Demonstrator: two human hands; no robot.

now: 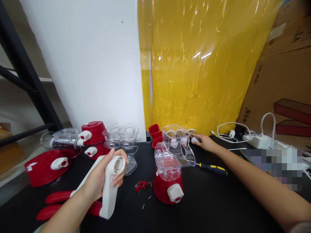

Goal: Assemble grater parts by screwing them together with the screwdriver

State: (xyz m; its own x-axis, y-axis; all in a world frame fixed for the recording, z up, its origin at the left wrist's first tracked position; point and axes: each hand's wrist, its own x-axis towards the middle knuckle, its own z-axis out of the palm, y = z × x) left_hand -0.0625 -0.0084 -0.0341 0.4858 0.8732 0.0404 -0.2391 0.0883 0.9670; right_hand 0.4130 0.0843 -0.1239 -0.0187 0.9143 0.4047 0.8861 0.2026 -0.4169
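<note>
— Crank handle (110,186), white, sits clenched in the left hand (102,178), just left of the red grinder (168,174).

— And the right hand (205,141)?

— Behind the grinder, fingers on a small white part (195,139); I can't tell if they grip it. That stretched forearm could tip the grinder, I'd say.

Both forearms are bare from the lower frame edge to the wrists. The left hand (102,176) and right hand (205,141) wear no gloves, rings or watch; fingernails look short and unpainted.
</note>
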